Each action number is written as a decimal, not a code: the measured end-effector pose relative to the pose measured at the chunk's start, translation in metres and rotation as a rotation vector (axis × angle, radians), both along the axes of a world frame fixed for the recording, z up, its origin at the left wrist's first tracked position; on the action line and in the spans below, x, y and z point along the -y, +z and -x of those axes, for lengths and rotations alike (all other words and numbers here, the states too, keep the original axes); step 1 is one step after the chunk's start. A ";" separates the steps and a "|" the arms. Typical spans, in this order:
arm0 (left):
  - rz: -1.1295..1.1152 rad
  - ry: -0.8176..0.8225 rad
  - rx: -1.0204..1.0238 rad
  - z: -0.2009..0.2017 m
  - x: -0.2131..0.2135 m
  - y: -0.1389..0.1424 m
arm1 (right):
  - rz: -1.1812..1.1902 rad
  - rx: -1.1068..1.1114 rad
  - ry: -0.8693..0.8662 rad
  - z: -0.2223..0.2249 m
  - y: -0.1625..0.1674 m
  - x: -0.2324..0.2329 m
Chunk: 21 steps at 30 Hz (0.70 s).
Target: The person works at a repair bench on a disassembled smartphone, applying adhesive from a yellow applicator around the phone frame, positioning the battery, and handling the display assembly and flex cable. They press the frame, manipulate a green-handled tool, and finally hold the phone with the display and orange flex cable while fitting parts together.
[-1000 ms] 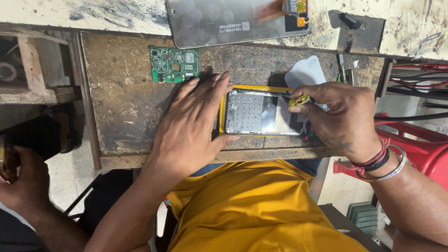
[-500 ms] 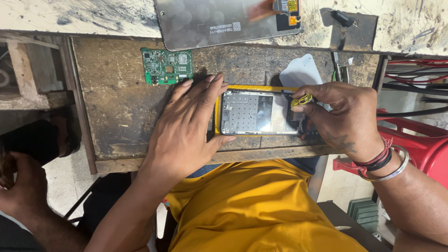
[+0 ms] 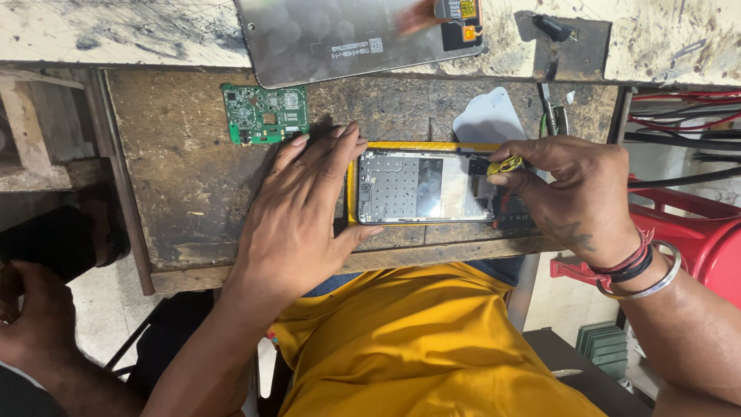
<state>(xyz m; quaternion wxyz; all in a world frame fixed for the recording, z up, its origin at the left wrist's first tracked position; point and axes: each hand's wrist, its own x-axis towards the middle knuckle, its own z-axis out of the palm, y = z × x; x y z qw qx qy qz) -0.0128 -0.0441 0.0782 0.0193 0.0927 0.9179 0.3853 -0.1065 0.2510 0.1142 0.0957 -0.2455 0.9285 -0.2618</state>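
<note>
Hands share the job at a scarred wooden workbench (image 3: 193,185). An opened phone (image 3: 428,187) in a yellow frame lies flat near the front edge, bare metal insides facing up. The left hand (image 3: 297,220) lies palm down beside its left end, fingers spread and straight, thumb against the frame's lower corner, seemingly pinning it so it cannot slide. The right hand (image 3: 575,193) has its fingers curled shut around a small yellow-handled tool (image 3: 505,164), pinched at the phone's right end, where the tip seems to work on the inside; the tip itself is too small to make out. A green circuit board (image 3: 266,114) sits apart above the left hand, a grey display panel (image 3: 363,38) lies farther back, and a pale plastic pry card (image 3: 494,120) rests just behind the phone, all laid aside from the working spot. Compared with half a second ago, both hands and the phone keep the same arrangement; only the view has shifted slightly.
</note>
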 end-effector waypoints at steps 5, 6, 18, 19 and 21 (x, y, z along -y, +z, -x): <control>0.001 -0.003 -0.009 -0.001 0.000 -0.001 | 0.002 0.020 -0.022 -0.001 0.001 -0.004; 0.001 -0.004 -0.007 -0.001 0.000 -0.001 | -0.001 0.016 -0.020 -0.001 0.001 -0.005; 0.015 0.001 -0.009 0.000 -0.002 0.000 | -0.036 0.013 -0.046 -0.001 0.003 -0.016; 0.014 -0.001 -0.014 0.000 -0.002 0.000 | -0.036 0.026 -0.060 -0.002 0.003 -0.018; 0.007 0.001 -0.023 -0.001 -0.001 0.001 | -0.045 0.031 -0.070 -0.002 0.003 -0.019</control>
